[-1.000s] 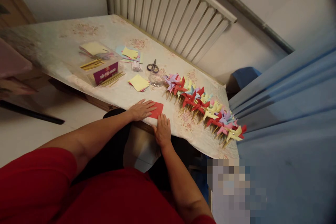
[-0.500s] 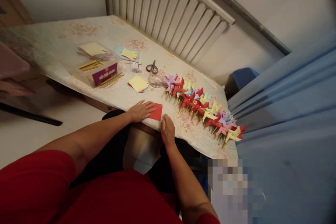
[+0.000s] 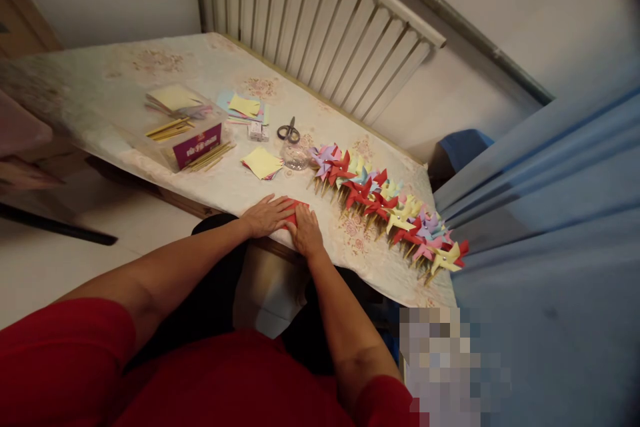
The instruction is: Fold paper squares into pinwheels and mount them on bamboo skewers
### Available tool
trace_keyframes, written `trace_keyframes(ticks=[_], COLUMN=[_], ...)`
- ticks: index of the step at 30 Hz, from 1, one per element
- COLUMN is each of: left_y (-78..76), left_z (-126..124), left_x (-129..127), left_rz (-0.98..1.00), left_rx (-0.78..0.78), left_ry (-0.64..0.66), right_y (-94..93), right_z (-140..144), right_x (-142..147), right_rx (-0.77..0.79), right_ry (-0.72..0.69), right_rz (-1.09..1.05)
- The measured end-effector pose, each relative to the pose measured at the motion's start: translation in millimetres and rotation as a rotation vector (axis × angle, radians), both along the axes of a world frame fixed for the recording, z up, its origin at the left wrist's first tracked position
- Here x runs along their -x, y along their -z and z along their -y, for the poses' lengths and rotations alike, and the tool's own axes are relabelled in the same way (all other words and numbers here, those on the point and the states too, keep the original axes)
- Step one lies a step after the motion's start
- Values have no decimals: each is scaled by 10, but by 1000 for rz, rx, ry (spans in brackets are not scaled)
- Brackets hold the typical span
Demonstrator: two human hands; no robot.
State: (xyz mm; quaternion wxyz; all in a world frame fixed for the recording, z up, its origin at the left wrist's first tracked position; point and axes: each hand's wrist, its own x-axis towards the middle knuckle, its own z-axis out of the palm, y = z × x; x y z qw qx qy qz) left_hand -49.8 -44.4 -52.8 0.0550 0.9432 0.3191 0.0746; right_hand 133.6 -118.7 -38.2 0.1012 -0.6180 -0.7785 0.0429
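Observation:
A red sheet of paper (image 3: 291, 219) lies flat at the table's near edge, mostly covered by my hands. My left hand (image 3: 267, 215) rests on its left part, fingers stretched out and pointing right. On its right part lies my right hand (image 3: 306, 229), palm down with the fingers extended forward. Beyond them sits a small stack of cut paper squares, yellow on top (image 3: 261, 163). A clear round dish (image 3: 296, 155) stands beside that stack, with dark-handled scissors (image 3: 289, 131) just behind it.
Rows of finished paper pinwheels (image 3: 380, 200) on sticks fill the right side of the table (image 3: 200, 197). To the left are a clear box (image 3: 197, 147) with sticks and paper, another paper stack (image 3: 245, 105) and a small white box (image 3: 258, 131). A radiator (image 3: 310, 20) runs behind.
My right hand has moved left and forward, from beside the red paper onto it, and its fingers have straightened. My left hand has stayed on the paper.

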Motion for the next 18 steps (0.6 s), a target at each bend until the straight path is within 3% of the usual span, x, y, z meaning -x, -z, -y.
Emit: trace_keyframes(ticks=[10,18], left_y=[-23,74], left_z=[8,-25], left_x=[6,4], left_rz=[6,38], left_rx=[-8,-37], left_ry=[-2,-7], right_y=[26,53], right_z=[-88,-87], right_x=[-64,-63], right_rx=[-5,2], right_ry=[44,98], right_rz=[38,44])
